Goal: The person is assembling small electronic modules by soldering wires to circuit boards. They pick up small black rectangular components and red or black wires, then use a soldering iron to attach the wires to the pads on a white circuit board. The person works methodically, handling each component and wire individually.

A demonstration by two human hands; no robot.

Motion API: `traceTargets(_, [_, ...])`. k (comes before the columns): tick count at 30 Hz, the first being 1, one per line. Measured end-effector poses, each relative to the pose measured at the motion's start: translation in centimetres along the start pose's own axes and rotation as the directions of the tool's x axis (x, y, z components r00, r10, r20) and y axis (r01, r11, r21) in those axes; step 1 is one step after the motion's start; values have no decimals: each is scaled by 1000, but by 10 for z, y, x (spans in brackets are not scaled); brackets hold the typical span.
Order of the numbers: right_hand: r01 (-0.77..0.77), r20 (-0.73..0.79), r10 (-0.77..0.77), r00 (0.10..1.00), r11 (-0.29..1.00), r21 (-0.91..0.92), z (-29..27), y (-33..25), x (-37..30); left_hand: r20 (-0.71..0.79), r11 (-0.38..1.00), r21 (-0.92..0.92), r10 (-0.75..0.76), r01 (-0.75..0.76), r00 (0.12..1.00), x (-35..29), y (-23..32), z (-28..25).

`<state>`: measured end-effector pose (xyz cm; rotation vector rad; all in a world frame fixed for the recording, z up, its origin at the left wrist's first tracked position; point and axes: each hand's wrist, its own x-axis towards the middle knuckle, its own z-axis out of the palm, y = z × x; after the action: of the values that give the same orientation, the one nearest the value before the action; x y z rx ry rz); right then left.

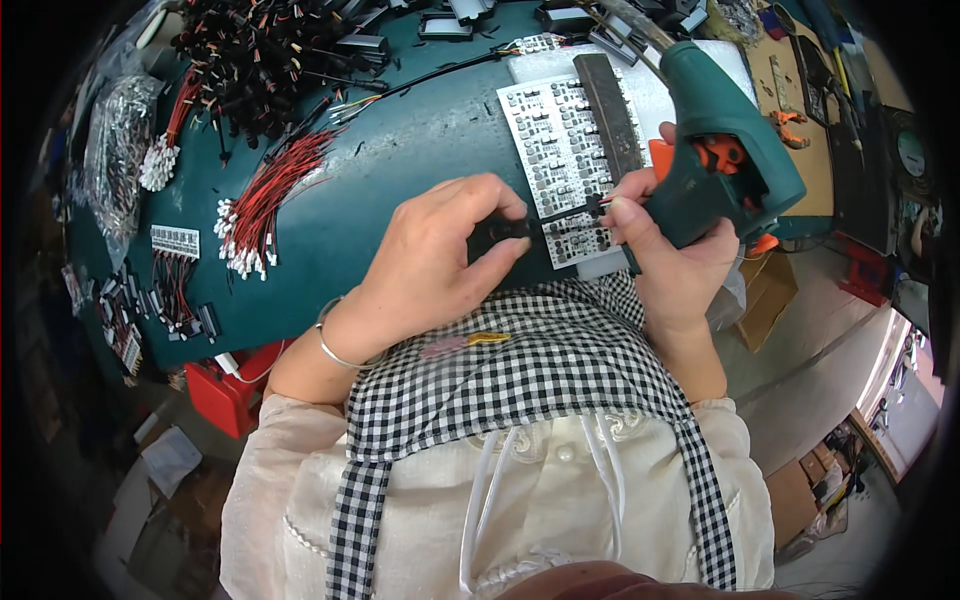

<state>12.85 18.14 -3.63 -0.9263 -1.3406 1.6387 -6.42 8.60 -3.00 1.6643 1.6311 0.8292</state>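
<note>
Well, mid-frame, your left hand (435, 240), nearly closed, pinches a black cable (570, 213); your right hand (678, 270) curls round a green tool (705, 105).

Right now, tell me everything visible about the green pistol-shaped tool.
The green pistol-shaped tool looks plastic, with an orange trigger-like part, a dark opening showing orange-red inner parts, and a slim, metal-looking front tube. Held in the right hand, it tilts, front toward the picture's upper left, right of the white circuit-board panel.

The left hand (425, 245) seemingly hides part of a black piece (507, 230).
</note>
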Motion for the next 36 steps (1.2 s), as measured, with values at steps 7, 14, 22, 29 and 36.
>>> traceTargets(7, [6,102,0,995,998,-58,5,3,-1,50,804,-590,-60,78,997,17,12,11])
traceTargets(14, [84,142,-80,987,996,-25,7,2,-4,176,565,-783,-199,260,964,15,15,15])
traceTargets(22, [21,116,-26,993,999,41,6,1,-3,105,511,-838,-197,193,975,15,11,26])
traceTargets(29, [44,111,-51,992,997,66,6,-1,-1,139,412,-888,-187,207,972,17,13,28])
traceTargets(36, [54,119,-59,991,998,43,5,-1,-3,101,456,-873,-176,172,979,14,11,33])
